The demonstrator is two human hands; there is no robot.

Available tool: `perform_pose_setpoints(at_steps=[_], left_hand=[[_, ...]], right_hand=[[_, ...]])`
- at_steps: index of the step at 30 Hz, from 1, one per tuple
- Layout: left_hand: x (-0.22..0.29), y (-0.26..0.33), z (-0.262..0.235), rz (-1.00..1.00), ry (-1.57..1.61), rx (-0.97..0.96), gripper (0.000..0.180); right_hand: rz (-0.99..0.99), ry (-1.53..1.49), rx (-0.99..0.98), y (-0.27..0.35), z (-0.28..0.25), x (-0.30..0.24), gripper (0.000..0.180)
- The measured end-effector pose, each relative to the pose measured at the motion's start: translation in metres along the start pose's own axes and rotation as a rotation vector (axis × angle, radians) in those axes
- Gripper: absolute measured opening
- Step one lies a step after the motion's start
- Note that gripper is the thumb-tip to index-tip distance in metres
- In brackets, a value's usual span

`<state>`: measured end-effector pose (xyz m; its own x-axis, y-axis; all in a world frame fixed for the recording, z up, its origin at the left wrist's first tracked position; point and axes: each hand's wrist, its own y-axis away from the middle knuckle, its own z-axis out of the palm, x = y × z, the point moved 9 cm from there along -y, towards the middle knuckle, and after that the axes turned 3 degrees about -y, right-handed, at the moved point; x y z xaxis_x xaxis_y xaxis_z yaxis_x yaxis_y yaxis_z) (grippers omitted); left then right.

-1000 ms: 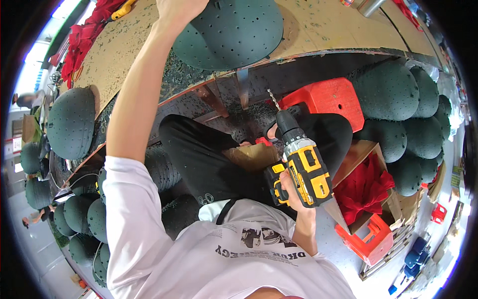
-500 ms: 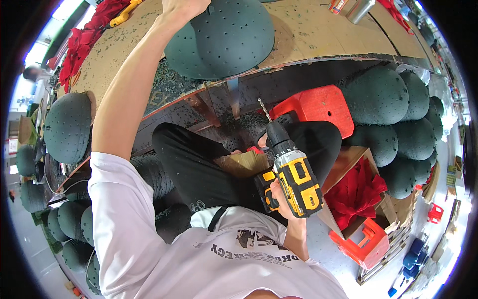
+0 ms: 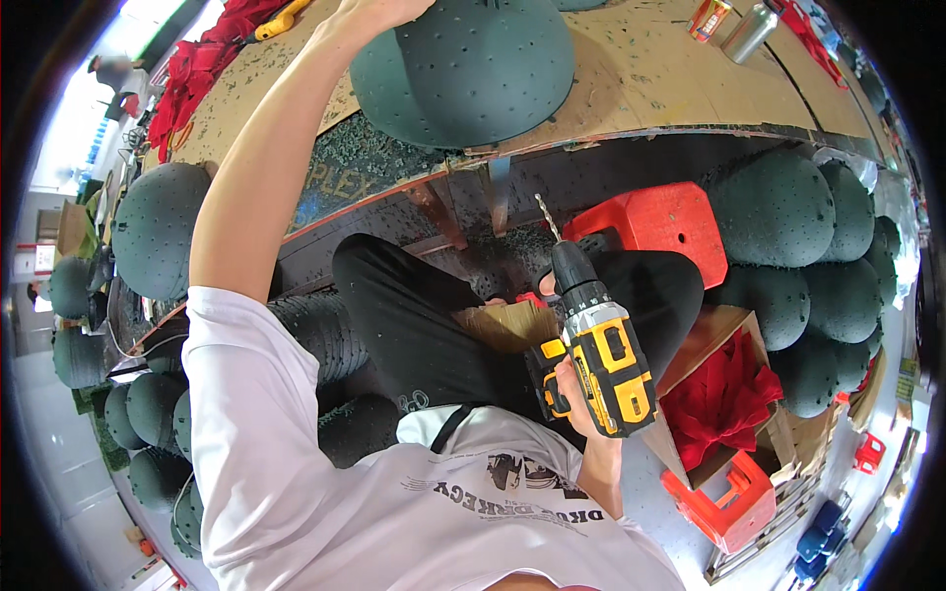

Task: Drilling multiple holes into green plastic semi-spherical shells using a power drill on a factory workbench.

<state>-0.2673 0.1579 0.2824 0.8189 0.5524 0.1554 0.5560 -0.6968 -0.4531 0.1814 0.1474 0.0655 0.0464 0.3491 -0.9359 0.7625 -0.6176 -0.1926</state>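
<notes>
A yellow and black cordless drill (image 3: 606, 364) is in my right hand (image 3: 576, 399), whose fingers are wrapped round its grip. The drill's twist bit (image 3: 548, 218) points up and away from me, apart from any workpiece. On the bench edge sits a large dark green dome-shaped shell (image 3: 473, 74) dotted with small holes. My left arm stretches up to it, and my left hand (image 3: 384, 12) is at its upper left side. The top edge of the picture cuts off those fingers, so their grip is hidden.
Green shavings (image 3: 370, 153) litter the bench (image 3: 641, 89). Similar domes (image 3: 774, 212) are stacked at right, and another dome (image 3: 163, 231) stands at left. A red stool (image 3: 655, 222), a box of red cloth (image 3: 714, 394), a can (image 3: 708, 20) and a metal bottle (image 3: 751, 32) are also around.
The whole view has shifted, so everything appears a little further right and mostly lower. My left hand stays by the dome, and the drill remains in my right hand.
</notes>
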Motion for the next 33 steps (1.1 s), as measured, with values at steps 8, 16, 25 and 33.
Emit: perform_pose_setpoints(at_steps=[8,16,25,33], left_hand=[[-0.001,0.02,0.04,0.07,0.071,0.068,0.025],[-0.003,0.039,0.044,0.014,0.237,0.228,0.024],[-0.006,0.042,0.042,-0.034,0.291,0.238,0.023],[-0.009,0.04,0.048,-0.04,0.287,0.217,0.024]], right_hand=[[-0.301,0.273,-0.028,-0.032,0.022,-0.037,0.027],[0.221,-0.075,-0.141,-0.069,0.056,-0.001,0.027],[-0.5,0.316,-0.065,-0.085,0.058,-0.066,0.028],[-0.503,0.335,-0.107,-0.084,0.064,-0.051,0.03]])
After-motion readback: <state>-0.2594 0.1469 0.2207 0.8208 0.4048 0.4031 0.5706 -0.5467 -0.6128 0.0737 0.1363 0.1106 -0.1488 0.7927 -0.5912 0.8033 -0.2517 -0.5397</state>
